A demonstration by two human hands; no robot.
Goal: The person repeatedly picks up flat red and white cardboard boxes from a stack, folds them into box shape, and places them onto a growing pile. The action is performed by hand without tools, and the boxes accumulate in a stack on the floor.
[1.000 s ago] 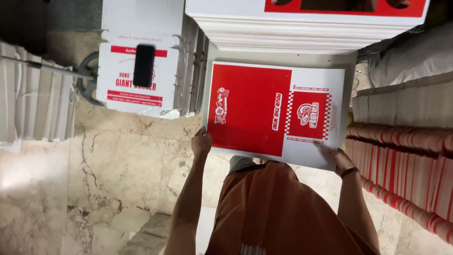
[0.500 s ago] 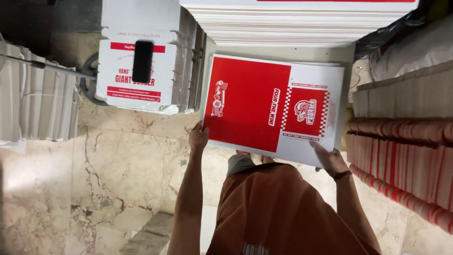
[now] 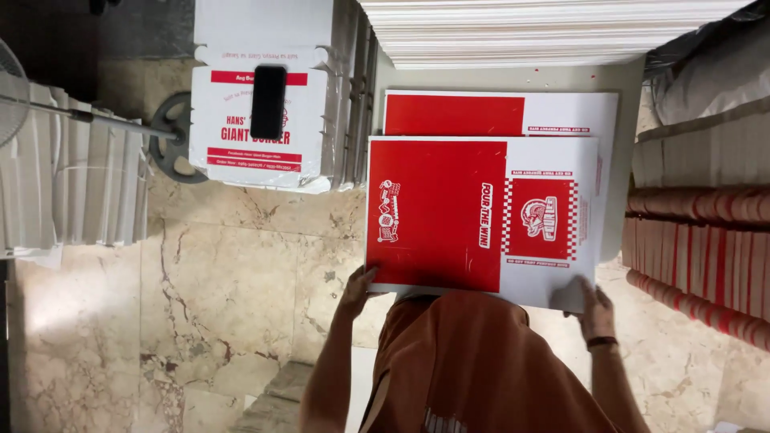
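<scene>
Both hands, left hand [image 3: 357, 290] and right hand [image 3: 595, 309], pinch only the near edge of the flat red-and-white box [image 3: 481, 216]. Held so thinly, it could sag or slide askew onto the matching box [image 3: 561, 112] beneath.

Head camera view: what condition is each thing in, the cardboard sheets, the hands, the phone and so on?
Top red-and-white box sheet: flat, unfolded, held at its near edge.
Second sheet: flat, lying beneath.
Left hand: gripping the near left corner.
Right hand: gripping the near right corner.
Black phone: lying on a white box, screen dark.

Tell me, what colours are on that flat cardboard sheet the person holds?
The flat cardboard sheet is red and white, seen in the head view.
</scene>
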